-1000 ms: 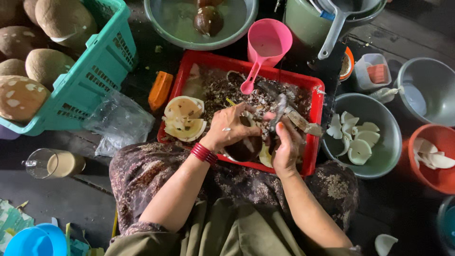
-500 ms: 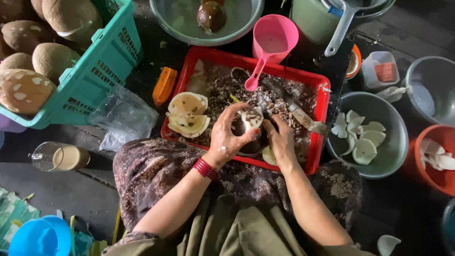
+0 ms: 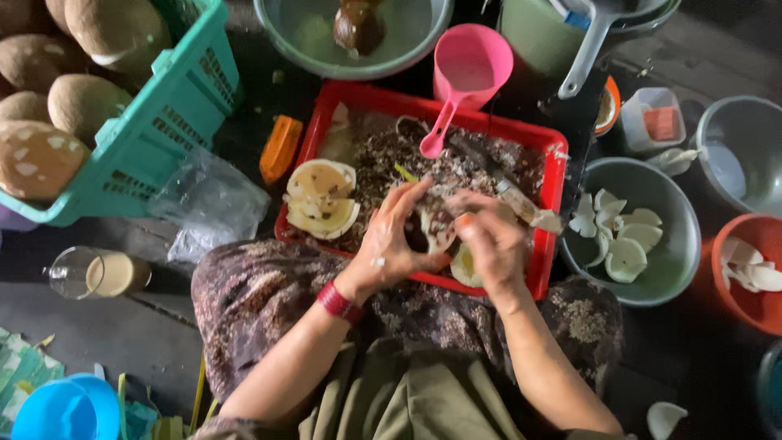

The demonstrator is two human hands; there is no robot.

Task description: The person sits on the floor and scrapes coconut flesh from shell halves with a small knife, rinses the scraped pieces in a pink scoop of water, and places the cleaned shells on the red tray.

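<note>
Both hands — left hand (image 3: 389,240), right hand (image 3: 489,238) — clasp a small brown coconut shell piece with pale flesh (image 3: 428,232) over the near edge of the red plastic tray (image 3: 544,244). Done: white flesh pieces fill the grey-green bowl (image 3: 680,269) at right. Left: whole husked coconuts in the teal plastic basket (image 3: 175,130). Since half a second ago the left fingers have spread wider — the piece sits lower.

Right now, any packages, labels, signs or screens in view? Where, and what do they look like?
No signs, screens or readable labels.
Clear plastic bag: crumpled, left of the red tray, beside the teal basket.
Small white tub: square, orange block inside, upper right.
Green printed wrappers: flat, bottom-left corner.
</note>
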